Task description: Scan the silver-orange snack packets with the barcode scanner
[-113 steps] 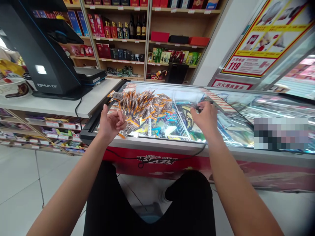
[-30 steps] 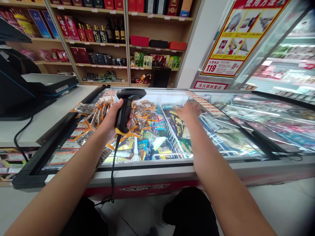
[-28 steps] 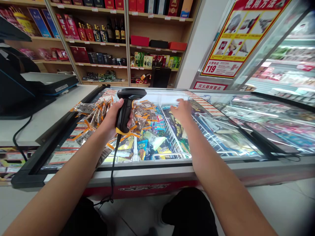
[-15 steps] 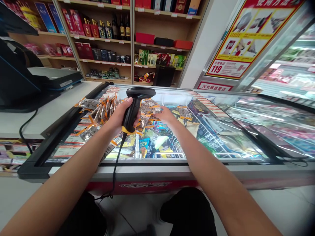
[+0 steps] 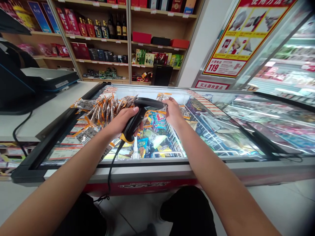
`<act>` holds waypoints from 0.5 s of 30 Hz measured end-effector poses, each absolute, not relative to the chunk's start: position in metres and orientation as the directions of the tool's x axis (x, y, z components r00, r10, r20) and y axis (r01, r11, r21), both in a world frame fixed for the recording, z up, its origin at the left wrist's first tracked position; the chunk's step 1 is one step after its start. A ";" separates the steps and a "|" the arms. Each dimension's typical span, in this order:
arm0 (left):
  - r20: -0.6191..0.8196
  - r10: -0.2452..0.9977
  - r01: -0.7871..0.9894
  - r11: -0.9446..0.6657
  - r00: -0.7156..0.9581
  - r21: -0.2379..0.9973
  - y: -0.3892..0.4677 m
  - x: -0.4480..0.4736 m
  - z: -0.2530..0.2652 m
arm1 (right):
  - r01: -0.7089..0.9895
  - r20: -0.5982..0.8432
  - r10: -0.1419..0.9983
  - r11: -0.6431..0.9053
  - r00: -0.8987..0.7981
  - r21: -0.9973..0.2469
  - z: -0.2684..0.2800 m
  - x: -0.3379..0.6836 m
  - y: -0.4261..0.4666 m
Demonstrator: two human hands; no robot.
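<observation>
My left hand (image 5: 123,121) is wrapped round the handle of a black and yellow barcode scanner (image 5: 134,124), whose head points right. My right hand (image 5: 173,111) pinches a small silver packet with orange edges (image 5: 163,97), held just beyond the scanner's head, which partly covers it. Left of the scanner, a heap of similar packets (image 5: 104,109) lies on the glass top of a chest freezer (image 5: 152,167). One more packet (image 5: 184,112) lies to the right, partly behind my right hand. The scanner's cable (image 5: 111,167) hangs over the freezer's front edge.
Under the glass are wire baskets with colourful bags (image 5: 157,139). A counter (image 5: 14,126) with a dark machine (image 5: 14,78) stands at the left. Shelves of bottles and boxes (image 5: 105,39) rise behind, and a red and yellow poster (image 5: 243,36) hangs at the right.
The scanner has shifted right and its head tilted towards my right hand. My right hand has lifted a packet up and slightly right, from among the others to beside the scanner's head.
</observation>
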State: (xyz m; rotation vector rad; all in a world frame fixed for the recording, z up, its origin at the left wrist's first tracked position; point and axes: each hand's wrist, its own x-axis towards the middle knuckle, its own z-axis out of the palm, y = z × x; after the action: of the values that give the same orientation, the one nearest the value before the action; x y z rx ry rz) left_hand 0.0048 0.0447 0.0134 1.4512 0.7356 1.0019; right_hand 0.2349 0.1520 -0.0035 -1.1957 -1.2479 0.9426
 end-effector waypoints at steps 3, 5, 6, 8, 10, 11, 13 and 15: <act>0.167 0.873 -0.118 -0.126 0.458 0.985 0.044 0.006 0.012 | -0.019 0.094 0.986 0.098 0.137 -0.995 -0.001 0.230 0.148; 0.164 0.866 -0.112 -0.126 0.472 0.986 0.044 0.005 0.011 | 0.003 0.063 0.987 0.063 0.150 -0.998 0.000 0.230 0.147; 0.163 0.863 -0.104 -0.129 0.478 0.986 0.044 0.005 0.010 | 0.012 0.056 0.986 0.054 0.159 -0.998 0.001 0.230 0.147; 0.161 0.857 -0.091 -0.133 0.489 0.987 0.044 0.004 0.010 | 0.004 0.043 0.984 0.043 0.172 -0.999 0.002 0.231 0.148; 0.161 0.855 -0.093 -0.132 0.492 0.987 0.044 0.004 0.010 | -0.053 0.024 0.982 0.034 0.186 -0.998 0.002 0.232 0.148; 0.162 0.859 -0.100 -0.130 0.486 0.986 0.044 0.004 0.011 | -0.090 0.014 0.982 0.032 0.190 -0.995 0.002 0.232 0.148; 0.161 0.872 -0.115 -0.120 0.463 0.986 0.044 0.004 0.011 | -0.135 0.008 0.980 0.036 0.198 -0.990 0.002 0.233 0.149; 0.151 0.886 -0.116 -0.110 0.440 0.987 0.045 0.004 0.012 | -0.074 0.048 0.979 0.064 0.198 -0.995 -0.001 0.234 0.151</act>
State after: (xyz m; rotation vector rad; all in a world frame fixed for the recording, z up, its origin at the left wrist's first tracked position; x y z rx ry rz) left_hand 0.0036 0.0449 0.0116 1.4243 0.7329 0.9918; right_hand 0.2342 0.1511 -0.0009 -1.1968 -1.0331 1.0603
